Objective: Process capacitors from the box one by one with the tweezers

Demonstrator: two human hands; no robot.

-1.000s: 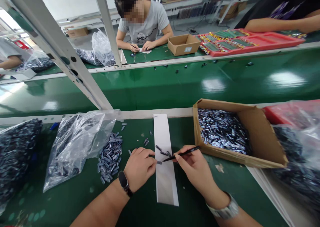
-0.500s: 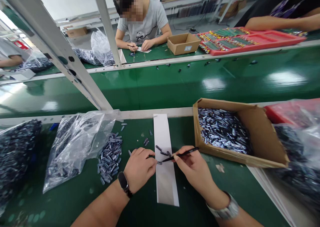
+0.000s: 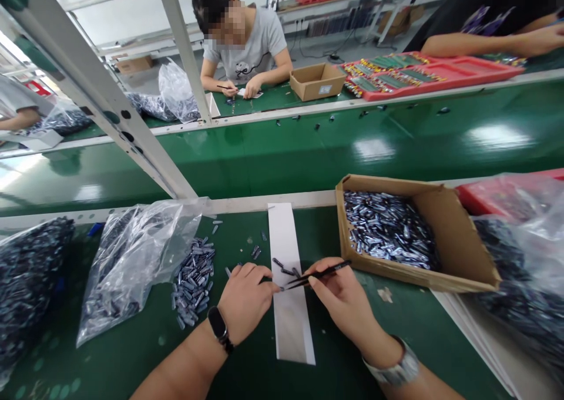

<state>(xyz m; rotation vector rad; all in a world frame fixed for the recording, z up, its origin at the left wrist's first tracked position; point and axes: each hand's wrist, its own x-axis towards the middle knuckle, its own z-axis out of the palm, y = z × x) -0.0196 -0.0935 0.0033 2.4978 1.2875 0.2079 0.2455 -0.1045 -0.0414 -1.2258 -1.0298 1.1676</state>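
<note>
My right hand (image 3: 341, 297) grips black tweezers (image 3: 321, 273), their tips pointing left over a white paper strip (image 3: 288, 306) on the green bench. My left hand (image 3: 244, 297) is curled shut beside the strip, pinching a small dark cylindrical part (image 3: 266, 279) at the tweezer tips. A few more small parts (image 3: 286, 269) lie on the strip just beyond my fingers. A loose pile of the same small grey parts (image 3: 194, 279) lies to the left of my left hand.
An open cardboard box (image 3: 440, 244) full of parts stands at the right. Clear plastic bags (image 3: 127, 265) of parts lie at the left and far right. A green conveyor (image 3: 308, 147) runs across; beyond it a seated person works, with red trays (image 3: 423, 74) nearby.
The view has shifted slightly; my hands stay at the strip, with the tweezer tips now spread a little wider near the part.
</note>
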